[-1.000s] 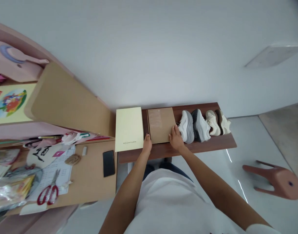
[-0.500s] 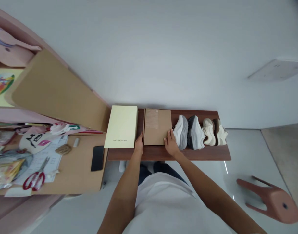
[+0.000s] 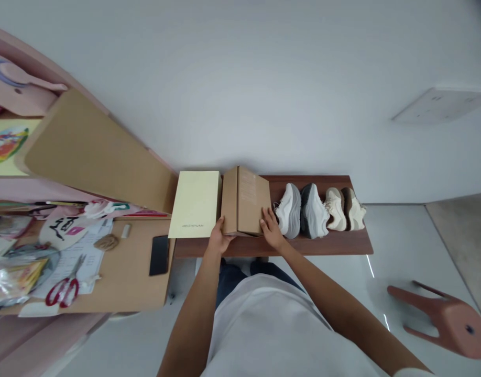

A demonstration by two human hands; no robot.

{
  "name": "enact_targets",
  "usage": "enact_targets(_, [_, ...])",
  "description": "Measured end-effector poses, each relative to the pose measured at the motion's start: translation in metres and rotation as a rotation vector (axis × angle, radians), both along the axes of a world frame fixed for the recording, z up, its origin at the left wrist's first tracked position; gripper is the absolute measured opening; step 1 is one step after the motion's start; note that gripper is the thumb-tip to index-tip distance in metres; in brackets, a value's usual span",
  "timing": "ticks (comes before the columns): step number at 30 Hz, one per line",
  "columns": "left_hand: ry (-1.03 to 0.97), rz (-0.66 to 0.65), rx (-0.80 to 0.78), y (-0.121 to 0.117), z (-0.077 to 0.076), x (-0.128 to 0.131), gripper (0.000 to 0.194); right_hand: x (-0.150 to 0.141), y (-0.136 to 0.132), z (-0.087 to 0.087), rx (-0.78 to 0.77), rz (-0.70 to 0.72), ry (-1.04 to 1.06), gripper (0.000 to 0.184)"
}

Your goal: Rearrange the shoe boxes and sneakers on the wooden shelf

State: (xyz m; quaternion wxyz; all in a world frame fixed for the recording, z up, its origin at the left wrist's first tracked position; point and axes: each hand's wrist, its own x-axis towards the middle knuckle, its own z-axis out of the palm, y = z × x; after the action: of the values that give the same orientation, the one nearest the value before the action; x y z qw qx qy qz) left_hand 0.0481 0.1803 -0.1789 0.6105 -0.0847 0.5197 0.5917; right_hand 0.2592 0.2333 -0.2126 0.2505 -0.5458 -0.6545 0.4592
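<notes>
A brown cardboard box (image 3: 254,201) stands tilted on the dark wooden bench, its left side raised so that the side wall shows. My left hand (image 3: 220,239) grips its front left corner, thumb up on the side wall and fingers partly hidden underneath. On the front right part of the lid lies my right hand (image 3: 272,228), fingers spread over the edge, holding the box from that side. Just left of it lies a pale yellow box (image 3: 197,204) lettered MEIZHIYUAN. Close to the right hand are a white and grey sneaker (image 3: 291,209) and a second sneaker (image 3: 315,212).
A pair of cream and brown shoes (image 3: 345,210) occupies the right of the bench (image 3: 303,248). On the desk (image 3: 134,283) at left lie a black phone (image 3: 159,255), red scissors (image 3: 65,287), papers and a cap. A pink stool (image 3: 448,322) lies on the floor at right.
The cardboard box has tipped, its left side rising and shifting left against the yellow box. My left hand has moved left and slightly under it; my right hand has slid slightly left with it.
</notes>
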Motion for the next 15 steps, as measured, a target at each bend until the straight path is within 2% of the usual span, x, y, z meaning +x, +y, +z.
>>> enact_targets(4, [-0.099, -0.099, 0.026, -0.010, 0.019, -0.002, 0.045, -0.016, 0.000, 0.009, -0.110, -0.041, 0.045, 0.080])
enact_targets(9, [0.065, -0.128, 0.088, -0.011, 0.030, 0.003, 0.052, -0.033, 0.004, 0.029, -0.262, 0.002, 0.157, 0.092])
enact_targets(15, [0.233, -0.167, 0.104, -0.010, 0.034, 0.007, 0.058, -0.043, 0.005, 0.055, -0.338, 0.007, 0.341, 0.098])
